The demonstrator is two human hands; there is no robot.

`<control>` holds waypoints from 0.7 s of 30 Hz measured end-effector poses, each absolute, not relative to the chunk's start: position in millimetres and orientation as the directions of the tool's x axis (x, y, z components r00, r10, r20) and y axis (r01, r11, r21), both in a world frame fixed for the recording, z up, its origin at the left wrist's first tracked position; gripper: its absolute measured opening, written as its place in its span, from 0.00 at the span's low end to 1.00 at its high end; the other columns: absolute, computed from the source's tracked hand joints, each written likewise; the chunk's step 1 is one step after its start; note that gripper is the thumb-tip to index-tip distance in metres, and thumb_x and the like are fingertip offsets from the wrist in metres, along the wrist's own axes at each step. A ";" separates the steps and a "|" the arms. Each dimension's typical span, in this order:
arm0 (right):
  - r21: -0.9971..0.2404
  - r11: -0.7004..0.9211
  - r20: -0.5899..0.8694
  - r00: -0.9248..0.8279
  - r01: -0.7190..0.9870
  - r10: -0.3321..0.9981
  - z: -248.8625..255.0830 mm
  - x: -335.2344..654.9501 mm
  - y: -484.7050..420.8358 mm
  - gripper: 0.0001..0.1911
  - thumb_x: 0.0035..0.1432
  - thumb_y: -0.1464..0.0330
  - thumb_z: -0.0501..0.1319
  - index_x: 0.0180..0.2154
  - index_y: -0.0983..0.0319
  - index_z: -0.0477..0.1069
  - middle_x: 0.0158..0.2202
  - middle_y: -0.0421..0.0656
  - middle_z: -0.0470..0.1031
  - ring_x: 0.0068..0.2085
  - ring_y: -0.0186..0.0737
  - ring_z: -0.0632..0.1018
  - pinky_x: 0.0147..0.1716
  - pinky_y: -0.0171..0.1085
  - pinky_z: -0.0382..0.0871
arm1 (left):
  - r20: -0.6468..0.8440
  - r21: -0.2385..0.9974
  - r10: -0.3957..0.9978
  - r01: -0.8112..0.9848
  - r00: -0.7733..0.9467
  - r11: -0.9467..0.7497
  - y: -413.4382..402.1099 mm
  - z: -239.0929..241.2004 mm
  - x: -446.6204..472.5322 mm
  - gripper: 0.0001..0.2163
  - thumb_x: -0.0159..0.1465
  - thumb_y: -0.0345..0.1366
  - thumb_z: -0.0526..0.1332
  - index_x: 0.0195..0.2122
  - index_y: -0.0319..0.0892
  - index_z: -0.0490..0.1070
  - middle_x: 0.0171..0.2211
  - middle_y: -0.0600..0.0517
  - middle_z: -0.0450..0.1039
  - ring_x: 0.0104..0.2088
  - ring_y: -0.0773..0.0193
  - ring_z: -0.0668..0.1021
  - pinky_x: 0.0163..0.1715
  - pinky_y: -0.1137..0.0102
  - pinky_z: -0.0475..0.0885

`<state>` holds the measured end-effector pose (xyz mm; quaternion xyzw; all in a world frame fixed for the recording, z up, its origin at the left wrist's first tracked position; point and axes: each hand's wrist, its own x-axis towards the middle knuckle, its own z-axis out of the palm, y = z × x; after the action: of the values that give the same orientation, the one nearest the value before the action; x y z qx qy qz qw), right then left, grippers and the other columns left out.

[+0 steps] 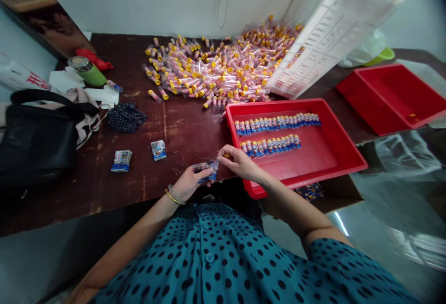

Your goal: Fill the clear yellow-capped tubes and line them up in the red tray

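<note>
My left hand (187, 182) is closed on a small stack of blue printed sleeves (204, 175), held low over the table's front edge. My right hand (240, 163) pinches a small yellow-capped tube (227, 156) beside the sleeves; fingers cover most of it. To the left on the table lie two more stacks of sleeves, one stack (121, 161) farther left and a smaller stack (159, 150) closer to my hand. Behind my right hand is a red tray (334, 167) with two rows of labelled tubes (278, 122), the front row shorter.
A big heap of yellow-capped clear tubes (223, 74) spreads along the wall. A white plastic basket (310, 39) leans over its right side. Another red bin (379, 104) stands far right. On the left are a black bag (38, 141), a green flask (88, 72) and dark patterned cloth (125, 117).
</note>
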<state>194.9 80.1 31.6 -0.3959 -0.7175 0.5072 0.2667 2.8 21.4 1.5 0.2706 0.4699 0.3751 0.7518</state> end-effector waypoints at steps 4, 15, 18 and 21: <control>-0.975 0.027 -0.079 -0.460 0.220 0.884 30.1 204.6 86.5 0.15 0.63 0.65 0.56 0.49 0.59 0.74 0.42 0.43 0.73 0.41 0.35 0.75 0.44 0.37 0.69 | -0.508 0.776 0.828 -0.290 0.238 0.560 21.0 -0.6 0.0 0.13 0.48 0.40 0.74 0.26 0.38 0.74 0.23 0.54 0.73 0.24 0.67 0.74 0.23 0.73 0.68; -0.906 -0.309 -0.229 -0.281 -0.289 0.932 46.3 203.7 90.8 0.20 0.49 0.61 0.71 0.45 0.56 0.79 0.46 0.43 0.81 0.48 0.41 0.79 0.48 0.39 0.71 | -0.447 0.842 0.853 -0.193 0.269 0.503 23.9 -1.9 7.3 0.15 0.43 0.37 0.76 0.23 0.39 0.70 0.20 0.58 0.69 0.21 0.71 0.70 0.24 0.74 0.65; -0.910 -0.312 -0.222 -0.314 -0.275 0.923 44.1 197.9 87.5 0.18 0.49 0.62 0.72 0.44 0.57 0.79 0.44 0.42 0.81 0.48 0.40 0.79 0.49 0.38 0.70 | -0.417 0.855 0.865 -0.203 0.279 0.477 22.9 -1.7 8.2 0.15 0.44 0.37 0.75 0.23 0.39 0.70 0.21 0.57 0.70 0.22 0.71 0.70 0.25 0.74 0.65; -0.915 -0.302 -0.218 -0.301 -0.268 0.928 37.6 199.3 87.5 0.17 0.50 0.63 0.71 0.43 0.57 0.79 0.43 0.41 0.81 0.45 0.37 0.79 0.48 0.37 0.70 | -0.394 0.864 0.868 -0.201 0.300 0.462 22.0 0.2 6.8 0.13 0.46 0.37 0.75 0.23 0.38 0.71 0.21 0.57 0.70 0.23 0.70 0.70 0.27 0.73 0.66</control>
<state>199.3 87.5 37.6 -0.4065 -0.4062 0.6968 0.4292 6.8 22.0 0.2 0.3624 0.4605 0.3711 0.7203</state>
